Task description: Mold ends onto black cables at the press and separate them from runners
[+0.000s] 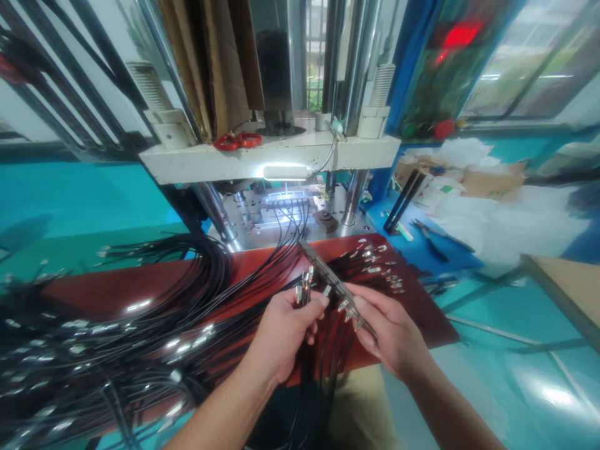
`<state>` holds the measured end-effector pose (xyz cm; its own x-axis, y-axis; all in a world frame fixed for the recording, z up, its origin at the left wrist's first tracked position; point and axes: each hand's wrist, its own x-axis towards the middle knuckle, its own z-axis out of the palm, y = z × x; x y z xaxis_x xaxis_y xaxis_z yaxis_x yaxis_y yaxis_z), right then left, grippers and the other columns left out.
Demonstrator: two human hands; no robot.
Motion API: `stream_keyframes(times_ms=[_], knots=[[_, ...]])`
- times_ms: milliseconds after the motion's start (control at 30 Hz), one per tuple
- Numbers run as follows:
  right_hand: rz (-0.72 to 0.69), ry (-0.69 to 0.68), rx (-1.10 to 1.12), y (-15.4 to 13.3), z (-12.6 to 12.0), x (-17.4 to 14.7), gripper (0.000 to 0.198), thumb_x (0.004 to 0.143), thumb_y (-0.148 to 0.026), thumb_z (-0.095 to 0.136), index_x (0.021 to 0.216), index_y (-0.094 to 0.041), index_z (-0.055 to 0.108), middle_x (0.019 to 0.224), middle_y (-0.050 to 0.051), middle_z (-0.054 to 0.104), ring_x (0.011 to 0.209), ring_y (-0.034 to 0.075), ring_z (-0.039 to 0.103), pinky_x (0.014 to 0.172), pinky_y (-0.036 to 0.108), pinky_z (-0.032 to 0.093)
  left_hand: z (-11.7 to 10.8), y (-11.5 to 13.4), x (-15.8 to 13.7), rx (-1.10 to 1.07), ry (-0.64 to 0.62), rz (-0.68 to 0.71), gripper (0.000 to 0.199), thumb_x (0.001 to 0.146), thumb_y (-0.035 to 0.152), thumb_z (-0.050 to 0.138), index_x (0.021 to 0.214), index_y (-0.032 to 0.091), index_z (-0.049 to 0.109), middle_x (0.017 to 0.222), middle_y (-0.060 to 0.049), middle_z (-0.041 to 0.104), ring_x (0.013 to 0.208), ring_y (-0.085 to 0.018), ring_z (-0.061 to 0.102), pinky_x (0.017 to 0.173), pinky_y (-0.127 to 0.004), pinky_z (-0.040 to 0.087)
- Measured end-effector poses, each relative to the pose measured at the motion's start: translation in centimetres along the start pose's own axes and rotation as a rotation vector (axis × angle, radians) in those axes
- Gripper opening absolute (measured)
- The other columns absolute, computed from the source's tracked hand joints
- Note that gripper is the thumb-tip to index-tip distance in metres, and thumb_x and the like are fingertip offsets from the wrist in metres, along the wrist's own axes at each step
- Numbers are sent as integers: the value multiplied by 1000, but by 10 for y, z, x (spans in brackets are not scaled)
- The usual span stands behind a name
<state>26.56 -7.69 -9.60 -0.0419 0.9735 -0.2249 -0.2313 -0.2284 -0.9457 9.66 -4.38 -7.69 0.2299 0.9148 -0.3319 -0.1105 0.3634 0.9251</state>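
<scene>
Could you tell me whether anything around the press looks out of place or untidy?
Yes: red-handled scissors lie on the machine's white ledge, just above the lit work area. Black cables sprawl in a loose tangle across the red board. The left hand holds some cable ends; the right hand holds a metal strip.

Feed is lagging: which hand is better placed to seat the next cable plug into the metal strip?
Left hand: it pinches the black cables' metal plugs right beside the narrow metal strip, which the right hand is busy holding.
</scene>
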Motion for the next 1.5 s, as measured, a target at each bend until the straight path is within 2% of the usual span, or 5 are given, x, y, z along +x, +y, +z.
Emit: stream_keyframes(times_ms=[167, 833, 1133, 1333, 1500], knots=[[-35, 11, -23, 4, 0, 1, 46, 90, -44, 58, 127, -17, 59, 54, -6, 44, 38, 4, 32, 34, 17, 22, 0, 2, 1, 161, -27, -46, 18, 79, 30, 65, 74, 15, 58, 59, 3, 52, 45, -6, 40, 39, -16, 32], [-36, -26, -68, 3, 0, 2, 44, 91, -43, 57, 128, -21, 60, 58, -6, 42, 43, 4, 36, 35, 15, 27, 0, 3, 3, 109, -66, -68, 26, 80, 36, 65, 70, 14, 55, 58, 4, 49, 46, -5, 38, 40, -16, 30], [-53, -36, -155, -9, 7, -3, 39, 90, -43, 58, 123, -25, 65, 86, 0, 47, 49, 3, 42, 36, 16, 30, 4, 1, 4, 75, -27, -69, 25, 79, 30, 67, 66, 15, 53, 54, 4, 48, 44, -5, 38, 40, -17, 27], [-8, 4, -28, 1, 2, 2, 48, 88, -46, 59, 128, -19, 60, 60, -4, 46, 40, 4, 32, 35, 17, 21, -5, 1, 0, -59, -101, 23, 27, 81, 37, 68, 77, 12, 62, 70, -1, 59, 59, -9, 52, 58, -21, 44], [26, -9, 18, -6, 2, -1, 49, 89, -44, 59, 130, -17, 58, 56, -6, 42, 42, 5, 30, 38, 18, 20, -13, 3, -2, -238, -21, 27, 25, 82, 36, 69, 82, 12, 65, 71, -1, 59, 62, -8, 51, 62, -20, 42]])
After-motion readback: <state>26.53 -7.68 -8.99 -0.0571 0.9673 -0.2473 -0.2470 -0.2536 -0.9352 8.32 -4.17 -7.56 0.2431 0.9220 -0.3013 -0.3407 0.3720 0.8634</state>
